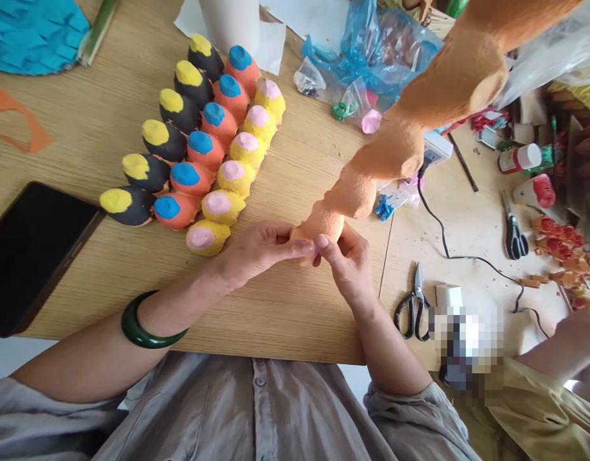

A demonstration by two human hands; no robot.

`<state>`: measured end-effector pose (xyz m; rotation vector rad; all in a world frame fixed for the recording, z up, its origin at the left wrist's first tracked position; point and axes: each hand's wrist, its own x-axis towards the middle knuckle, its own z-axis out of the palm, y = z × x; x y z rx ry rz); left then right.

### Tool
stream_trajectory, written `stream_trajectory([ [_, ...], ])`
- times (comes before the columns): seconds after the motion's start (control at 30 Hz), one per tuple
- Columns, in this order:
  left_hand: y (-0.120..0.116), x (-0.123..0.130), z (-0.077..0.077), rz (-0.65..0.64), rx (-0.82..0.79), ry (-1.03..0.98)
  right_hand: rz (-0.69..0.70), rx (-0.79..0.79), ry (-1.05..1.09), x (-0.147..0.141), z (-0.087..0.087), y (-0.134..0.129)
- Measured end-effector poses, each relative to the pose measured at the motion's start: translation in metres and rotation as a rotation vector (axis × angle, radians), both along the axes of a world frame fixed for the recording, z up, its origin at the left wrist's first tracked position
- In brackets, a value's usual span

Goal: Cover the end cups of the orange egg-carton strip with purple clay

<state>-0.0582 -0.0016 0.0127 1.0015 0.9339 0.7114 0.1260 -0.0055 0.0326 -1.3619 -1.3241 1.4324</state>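
Note:
A long, lumpy orange strip [357,189], like a row of egg-carton cups, slants from the middle of the table up past the top right of view. My left hand [276,246] pinches its near end from the left, thumb on top. From the other side my right hand [345,259] grips the same end, its thumb close to the left one. Some fingers of both hands are hidden behind the strip. Left of them lie three bumpy rows: black with yellow tips [163,141], orange with blue tips [203,153] and yellow with pink tips [235,173].
A black phone [36,250] lies at the left edge, below a blue scaly piece [33,35]. Scissors [414,304], a black cable [443,237] and blue plastic bags [372,51] lie to the right. A co-worker's hand [578,339] shows at the right edge.

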Motion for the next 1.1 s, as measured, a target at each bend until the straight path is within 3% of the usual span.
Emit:
stream_trajectory([
  [0.23,-0.005,0.004,-0.003,0.080,-0.073,-0.053,0.005,0.029,-0.037,-0.005,-0.003,-0.003],
  [0.4,-0.004,0.000,-0.003,0.008,-0.035,-0.094,-0.003,-0.054,0.065,-0.001,-0.007,0.002],
  [0.63,-0.003,-0.004,-0.003,-0.010,-0.161,-0.303,-0.079,-0.088,0.151,0.009,-0.018,0.007],
  [0.9,-0.003,0.000,-0.003,-0.006,-0.054,-0.166,-0.055,-0.024,0.070,0.002,-0.002,0.006],
  [1.1,-0.004,0.001,-0.001,-0.010,-0.118,-0.172,-0.053,-0.053,0.072,0.003,-0.006,0.006],
])
